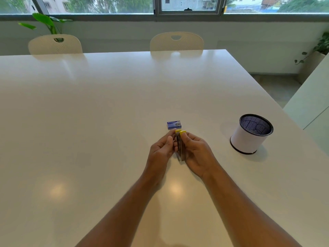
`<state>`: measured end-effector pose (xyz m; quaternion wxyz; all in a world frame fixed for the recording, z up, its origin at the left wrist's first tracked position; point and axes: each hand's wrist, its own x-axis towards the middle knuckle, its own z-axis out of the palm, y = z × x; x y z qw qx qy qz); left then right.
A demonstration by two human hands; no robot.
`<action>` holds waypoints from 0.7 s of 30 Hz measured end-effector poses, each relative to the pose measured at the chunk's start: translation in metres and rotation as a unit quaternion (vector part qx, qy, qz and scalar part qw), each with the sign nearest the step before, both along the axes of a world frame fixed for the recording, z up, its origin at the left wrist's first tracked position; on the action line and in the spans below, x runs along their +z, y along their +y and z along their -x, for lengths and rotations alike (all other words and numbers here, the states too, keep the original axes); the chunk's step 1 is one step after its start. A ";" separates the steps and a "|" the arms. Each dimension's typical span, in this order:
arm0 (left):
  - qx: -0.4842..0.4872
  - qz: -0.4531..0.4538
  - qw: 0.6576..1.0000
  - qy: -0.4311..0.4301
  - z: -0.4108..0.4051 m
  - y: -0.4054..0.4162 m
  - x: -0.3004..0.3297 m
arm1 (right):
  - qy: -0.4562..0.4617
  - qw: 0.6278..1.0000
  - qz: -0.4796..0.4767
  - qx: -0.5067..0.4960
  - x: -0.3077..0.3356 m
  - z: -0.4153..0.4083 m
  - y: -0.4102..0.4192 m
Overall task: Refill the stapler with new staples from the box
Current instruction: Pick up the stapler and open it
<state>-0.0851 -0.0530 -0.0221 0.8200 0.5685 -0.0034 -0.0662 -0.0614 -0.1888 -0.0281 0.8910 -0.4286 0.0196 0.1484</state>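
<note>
A small stapler (180, 145) with yellow ends and a metal body is held between both hands above the white table (106, 104). My right hand (197, 154) wraps around its right side. My left hand (162, 148) pinches its left side with thumb and fingertips. The stapler's two yellow parts look slightly parted at the far end. A small blue staple box (174, 125) lies closed on the table just beyond the hands.
A white cylindrical mesh-lined bin (250, 134) stands on the table to the right. Two white chairs (176, 41) are tucked in at the far edge. The table's right edge runs diagonally past the bin. Plants stand by the window.
</note>
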 end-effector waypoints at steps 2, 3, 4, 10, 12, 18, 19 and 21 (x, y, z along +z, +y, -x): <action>0.003 -0.008 1.000 -0.007 0.000 0.000 0.000 | 0.006 1.000 -0.029 0.010 0.000 -0.001 -0.001; 0.009 -0.005 1.000 -0.004 -0.001 0.000 -0.001 | 0.006 0.999 -0.039 0.018 -0.001 -0.001 -0.001; 0.014 -0.005 1.000 -0.002 -0.003 0.001 -0.003 | 0.004 0.999 -0.044 0.026 -0.001 -0.001 -0.001; 0.009 -0.012 1.000 -0.017 -0.005 0.001 -0.010 | -0.013 0.999 -0.029 0.035 0.000 0.003 0.001; 0.006 -0.020 1.000 -0.023 -0.005 0.002 -0.012 | -0.019 0.999 -0.016 0.029 0.000 0.004 0.002; 0.000 -0.037 0.999 -0.027 -0.003 0.003 -0.011 | -0.023 1.000 -0.006 0.017 0.002 0.006 0.002; 0.000 -0.039 0.999 -0.029 -0.003 0.002 -0.011 | -0.024 1.000 0.000 0.016 0.002 0.006 0.002; 0.000 -0.044 0.999 -0.030 -0.004 0.002 -0.012 | -0.028 0.999 0.001 0.017 0.002 0.007 0.003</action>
